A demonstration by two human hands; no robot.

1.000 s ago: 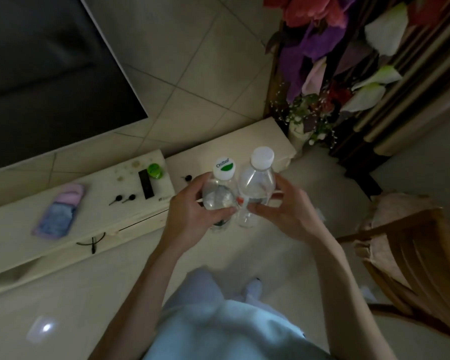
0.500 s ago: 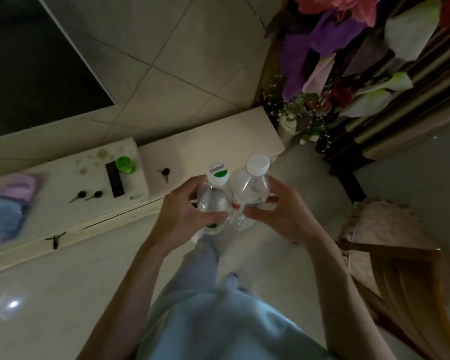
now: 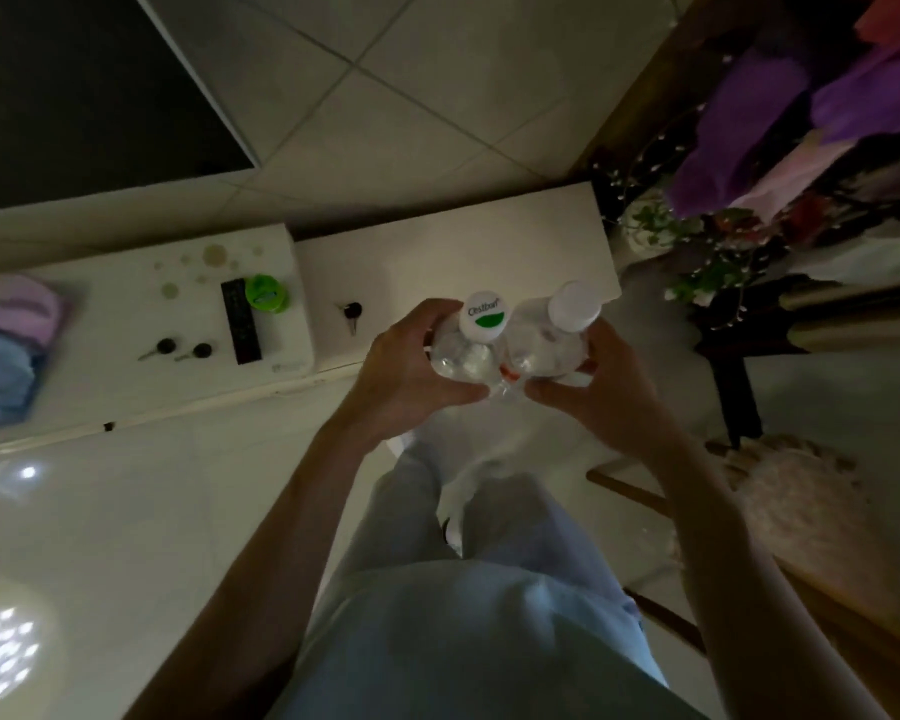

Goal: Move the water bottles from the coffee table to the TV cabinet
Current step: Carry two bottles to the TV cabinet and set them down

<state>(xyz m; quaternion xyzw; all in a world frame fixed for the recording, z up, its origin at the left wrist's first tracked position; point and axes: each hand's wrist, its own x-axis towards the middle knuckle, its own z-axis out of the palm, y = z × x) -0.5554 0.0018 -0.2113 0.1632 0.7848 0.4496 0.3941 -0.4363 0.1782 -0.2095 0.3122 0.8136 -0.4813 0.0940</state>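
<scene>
The person stands just short of the TV cabinet (image 3: 437, 262), holding 2 water bottles side by side above the floor at the cabinet's near edge. The left hand (image 3: 401, 376) wraps the bottle with the green-marked cap (image 3: 481, 317), fingers curled round its far side and thumb pressed across its near side. The right hand (image 3: 598, 392) grips the bottle with the plain white cap (image 3: 572, 306) in the same way, thumb on the near side and fingers closed round the right flank. The 2 bottles touch along their sides.

As for progress, the carry looks almost finished: both bottles are off the coffee table, which is not in view, and have reached the cabinet, but neither stands on it yet. What is left is to lift them a little farther and set them down. The lower right section of the cabinet top is largely bare, with only a small key (image 3: 352, 311) near its left end, so it seems the likely spot. Whether more bottles wait on the coffee table cannot be told.

Both bottles are roughly upright, long axes near vertical, caps pointing up toward the camera and bases toward the floor. The caps lean slightly to the far side, the white-capped one also a touch right.

On the raised left section lie a remote (image 3: 240, 322), a green lid (image 3: 266, 293), 2 more keys (image 3: 180, 349) and folded cloth (image 3: 11, 345).
</scene>
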